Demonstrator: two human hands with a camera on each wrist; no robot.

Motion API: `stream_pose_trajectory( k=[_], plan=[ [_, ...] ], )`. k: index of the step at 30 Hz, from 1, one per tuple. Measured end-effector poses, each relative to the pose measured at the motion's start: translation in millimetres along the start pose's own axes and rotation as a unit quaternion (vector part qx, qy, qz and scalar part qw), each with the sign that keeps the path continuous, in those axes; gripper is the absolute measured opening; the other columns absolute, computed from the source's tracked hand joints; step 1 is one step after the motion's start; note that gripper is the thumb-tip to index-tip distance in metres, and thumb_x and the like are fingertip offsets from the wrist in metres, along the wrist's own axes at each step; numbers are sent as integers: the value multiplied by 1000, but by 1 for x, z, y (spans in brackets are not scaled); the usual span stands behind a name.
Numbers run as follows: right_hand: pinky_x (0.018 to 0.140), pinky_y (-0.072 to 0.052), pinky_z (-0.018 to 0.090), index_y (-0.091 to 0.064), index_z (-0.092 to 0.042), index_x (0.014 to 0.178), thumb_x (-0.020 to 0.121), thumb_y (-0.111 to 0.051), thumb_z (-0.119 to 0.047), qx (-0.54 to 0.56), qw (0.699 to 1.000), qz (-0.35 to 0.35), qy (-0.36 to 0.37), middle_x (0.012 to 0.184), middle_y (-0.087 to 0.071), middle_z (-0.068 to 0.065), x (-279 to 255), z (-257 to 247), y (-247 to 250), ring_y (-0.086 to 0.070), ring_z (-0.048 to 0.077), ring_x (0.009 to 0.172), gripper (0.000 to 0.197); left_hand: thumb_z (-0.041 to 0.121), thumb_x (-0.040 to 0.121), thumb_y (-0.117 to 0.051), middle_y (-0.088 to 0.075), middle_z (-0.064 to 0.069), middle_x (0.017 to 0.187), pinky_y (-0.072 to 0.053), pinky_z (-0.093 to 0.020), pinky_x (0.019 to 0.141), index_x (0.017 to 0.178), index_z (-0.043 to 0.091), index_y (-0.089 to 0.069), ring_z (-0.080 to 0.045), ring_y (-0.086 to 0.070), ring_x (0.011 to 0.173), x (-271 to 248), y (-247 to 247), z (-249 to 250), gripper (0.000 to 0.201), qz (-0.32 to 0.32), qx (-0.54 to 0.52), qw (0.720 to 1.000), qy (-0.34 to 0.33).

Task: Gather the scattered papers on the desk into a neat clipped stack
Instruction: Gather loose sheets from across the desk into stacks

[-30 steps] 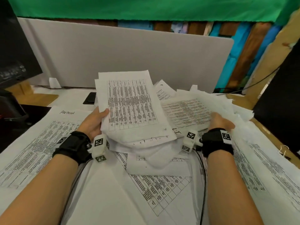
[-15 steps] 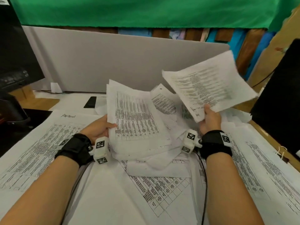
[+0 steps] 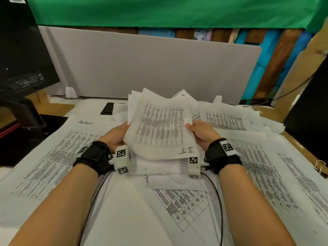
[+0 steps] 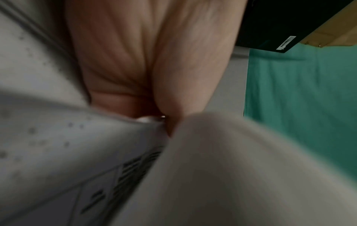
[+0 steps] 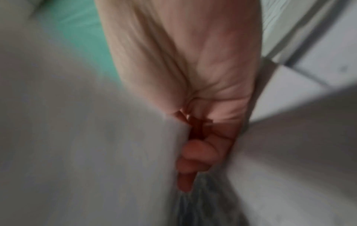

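A thick, uneven stack of printed papers sits tilted up in the middle of the desk, its top sheet marked "I.T" near the front edge. My left hand grips the stack's left side, thumb on top. My right hand grips its right side the same way. In the left wrist view the left hand closes over blurred sheets of paper. In the right wrist view curled fingers of the right hand lie against the underside of the papers. More loose sheets lie to the right of the stack.
Large printed table sheets cover the desk on both sides and in front. A black phone lies behind the stack near the grey divider panel. A monitor stands at the left, a dark screen at the right.
My right hand lifted a sheet from the right pile, carried it left and laid it on top of the stack. Both hands now hold the stack's sides.
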State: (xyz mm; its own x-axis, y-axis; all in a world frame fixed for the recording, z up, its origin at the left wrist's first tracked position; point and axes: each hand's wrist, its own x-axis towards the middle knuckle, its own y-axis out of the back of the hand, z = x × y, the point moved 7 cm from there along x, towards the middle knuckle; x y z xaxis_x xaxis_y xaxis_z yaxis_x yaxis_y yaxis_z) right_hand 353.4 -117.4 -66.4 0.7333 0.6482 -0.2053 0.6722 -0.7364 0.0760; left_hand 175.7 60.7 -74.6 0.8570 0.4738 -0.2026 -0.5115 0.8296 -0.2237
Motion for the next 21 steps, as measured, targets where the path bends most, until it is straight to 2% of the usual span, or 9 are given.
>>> stream_pose_trajectory(
  k=[4,5,7,9,12,14,16,18,21],
  plan=[
    [98,-50,45,-55,-3,126,102,-40,-6,-55,998,-9,-11,119,-65,12,0,5,-20,-63,31,112,28,26,100,-45,-73,-3,66,-52,-19,44,95,11,-62,-11,-69,52,-1,0,-3,23,8,-10,1000,15],
    [99,-50,46,-54,-2,128,101,-43,-5,-57,998,20,-1,123,-64,14,2,4,-16,-63,33,113,29,22,100,-45,-75,-5,74,-55,-22,47,100,12,-62,-13,-71,59,-1,2,-2,20,18,-16,1000,14],
    [99,-51,49,-48,-6,135,97,-51,-4,-63,994,92,10,126,-60,14,5,1,1,-62,34,113,38,18,101,-43,-71,-11,108,-61,-34,67,126,15,-56,-22,-71,90,3,7,-1,28,30,-21,999,10],
    [97,-51,50,-48,-8,136,93,-55,1,-57,993,103,15,127,-60,16,9,3,10,-63,35,111,44,20,102,-40,-64,-13,123,-58,-40,79,136,17,-49,-28,-65,106,5,11,-3,35,39,-15,999,11],
    [94,-51,37,-53,-7,133,94,-52,2,-99,989,104,45,125,-62,15,5,-6,13,-62,31,112,40,28,105,-29,-64,-8,113,-51,-33,71,130,15,-48,-20,-65,90,6,14,-3,34,63,-19,998,16],
    [87,-48,31,-53,-8,134,95,-51,2,-124,987,97,44,121,-62,12,4,-6,14,-61,27,109,41,34,103,-32,-71,-5,99,-52,-33,68,121,14,-54,-18,-69,81,3,12,-4,35,56,-18,998,30],
    [90,-52,36,-54,-7,135,94,-53,2,-89,995,41,15,121,-65,13,4,2,7,-65,29,105,42,29,101,-41,-75,-2,94,-57,-32,69,121,15,-56,-15,-73,80,4,7,-4,28,23,35,999,33],
    [95,-53,44,-54,-7,136,94,-54,0,-34,999,3,-5,121,-67,18,2,6,-3,-67,32,106,42,9,97,-48,-71,-2,103,-59,-26,63,130,12,-50,-13,-72,83,1,5,-1,33,0,101,995,14],
    [102,-49,41,-51,-9,138,91,-59,-6,8,990,131,42,130,-60,16,9,1,20,-61,31,117,47,-1,96,-47,-62,-5,119,-56,-18,56,141,10,-40,-8,-69,84,5,13,4,47,26,104,994,-23]
  ],
)
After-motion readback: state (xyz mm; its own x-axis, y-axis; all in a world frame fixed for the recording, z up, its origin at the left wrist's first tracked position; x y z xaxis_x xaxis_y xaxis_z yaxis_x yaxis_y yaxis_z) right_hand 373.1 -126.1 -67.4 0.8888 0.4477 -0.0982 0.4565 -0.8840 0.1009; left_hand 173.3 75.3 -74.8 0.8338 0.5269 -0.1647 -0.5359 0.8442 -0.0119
